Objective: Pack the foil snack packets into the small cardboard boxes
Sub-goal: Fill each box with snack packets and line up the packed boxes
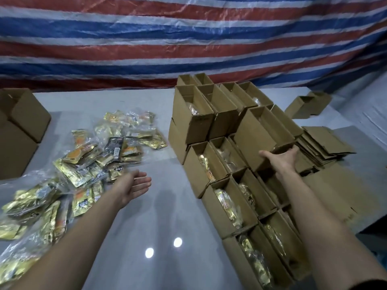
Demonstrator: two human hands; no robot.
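Along the left edge of the table the foil snack packets lie in a loose heap, many of them under clear plastic film. Your left hand hovers just beside the heap's right side, fingers straight, palm empty. On the right half of the table your right hand grips the near end of an empty small cardboard box, thumb on one wall and fingers on the other. That box sits tilted on the stack of filled boxes, each showing gold foil inside. Expect the packets to be light, limp and slick. Foil on film will likely slide, so pinch one by its flat sealed edge or pick it up across its width instead of pressing on the middle, where the contents may crush. The empty box should weigh almost nothing, but its thin walls will probably bow if you squeeze. Hold it at the end, close to the bottom corners, where the folded card is stiffest. Flattened box blanks lie stacked near the right edge, and a large carton stands at the far left corner.
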